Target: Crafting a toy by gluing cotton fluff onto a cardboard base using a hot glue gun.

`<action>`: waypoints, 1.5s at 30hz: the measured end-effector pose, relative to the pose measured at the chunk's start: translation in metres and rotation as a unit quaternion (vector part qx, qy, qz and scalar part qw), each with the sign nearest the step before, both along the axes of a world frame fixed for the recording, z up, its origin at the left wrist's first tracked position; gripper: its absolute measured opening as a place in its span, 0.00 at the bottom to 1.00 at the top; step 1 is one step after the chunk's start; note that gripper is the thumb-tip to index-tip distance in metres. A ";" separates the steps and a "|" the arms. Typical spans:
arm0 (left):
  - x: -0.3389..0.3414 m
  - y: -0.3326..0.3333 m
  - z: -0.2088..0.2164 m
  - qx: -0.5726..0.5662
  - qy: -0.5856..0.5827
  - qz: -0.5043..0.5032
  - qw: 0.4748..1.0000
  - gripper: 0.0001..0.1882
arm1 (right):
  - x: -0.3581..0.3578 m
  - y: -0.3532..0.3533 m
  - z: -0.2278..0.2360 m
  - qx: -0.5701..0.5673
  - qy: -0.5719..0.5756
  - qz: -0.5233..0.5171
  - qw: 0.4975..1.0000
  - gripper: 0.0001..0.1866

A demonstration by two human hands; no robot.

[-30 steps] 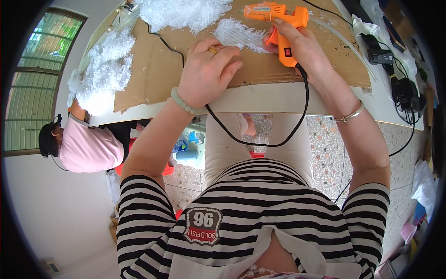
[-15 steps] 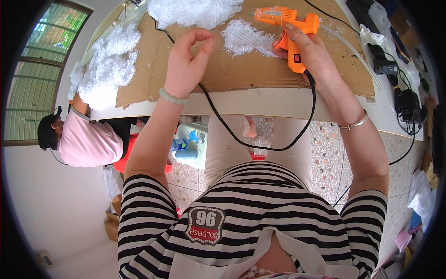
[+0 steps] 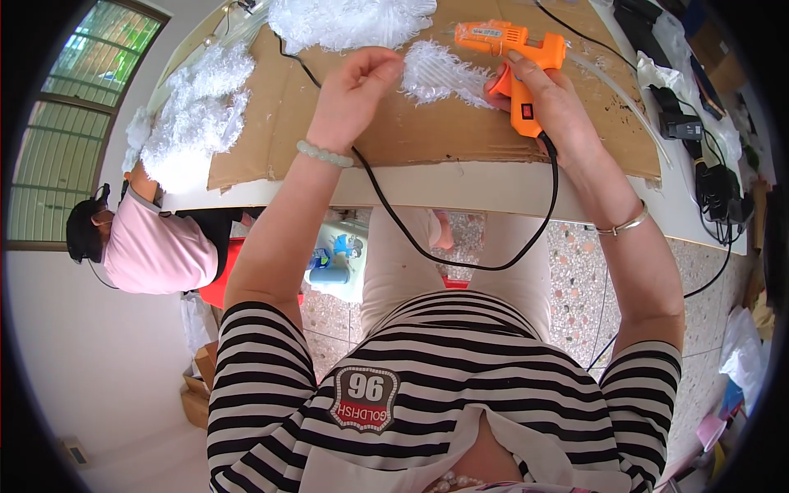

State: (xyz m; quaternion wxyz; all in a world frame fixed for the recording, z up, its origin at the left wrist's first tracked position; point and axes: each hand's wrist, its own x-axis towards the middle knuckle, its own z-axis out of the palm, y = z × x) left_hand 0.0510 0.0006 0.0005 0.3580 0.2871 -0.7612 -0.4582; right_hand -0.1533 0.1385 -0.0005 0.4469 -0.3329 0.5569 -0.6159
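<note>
The fingers of the right hand (image 3: 560, 105) were wrapped around the handle of an orange glue gun (image 3: 526, 115), thumb along its back, the others in front by the red-orange trigger (image 3: 500, 80). The fingers of the left hand (image 3: 352, 94) were curled in, thumb close to the index finger; whether anything thin was pinched there could not be told. Their tips came right up to the left end of a white fringed piece (image 3: 444, 74), and touch or a slight gap was hard to judge.

That piece lay on brown cardboard (image 3: 427, 135), between the hands, its right end near the trigger. It looked light, soft and floppy — likely to shed or snag at the frayed edge, so the ribbed middle seemed the better place to hold. The gun looked stiff, hard and fairly light; the handle was the sound grip, while the nozzle, pointing left above the far side of the piece, was best left alone in case it was hot.

A black cord (image 3: 411, 234) looped from the handle over the table's near edge — a likely drag on the gun. Farther out, fluffy white heaps lay at the far side (image 3: 349, 20) and at the left (image 3: 197, 111).
</note>
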 end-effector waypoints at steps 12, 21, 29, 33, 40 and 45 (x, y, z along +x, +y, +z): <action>-0.013 -0.016 0.009 -0.301 -0.110 0.007 0.947 0.11 | 0.000 0.001 0.002 0.022 0.028 0.010 0.999 0.20; -0.032 -0.026 0.013 -0.194 -0.184 -0.023 0.963 0.13 | 0.001 0.001 0.001 -0.014 -0.003 -0.008 1.000 0.20; -0.039 -0.037 -0.002 -0.306 -0.184 -0.049 0.933 0.16 | -0.003 -0.002 -0.001 -0.002 0.000 0.001 1.000 0.18; -0.037 -0.037 0.008 -0.132 -0.181 -0.042 0.974 0.17 | -0.003 -0.003 -0.003 -0.017 -0.021 -0.001 1.000 0.18; -0.046 -0.039 -0.001 -0.308 -0.186 -0.055 0.931 0.17 | -0.003 -0.004 -0.004 -0.022 -0.020 -0.005 1.000 0.19; -0.040 -0.034 0.013 -0.179 -0.154 -0.015 0.972 0.18 | 0.002 0.004 0.009 -0.034 -0.065 -0.019 0.997 0.18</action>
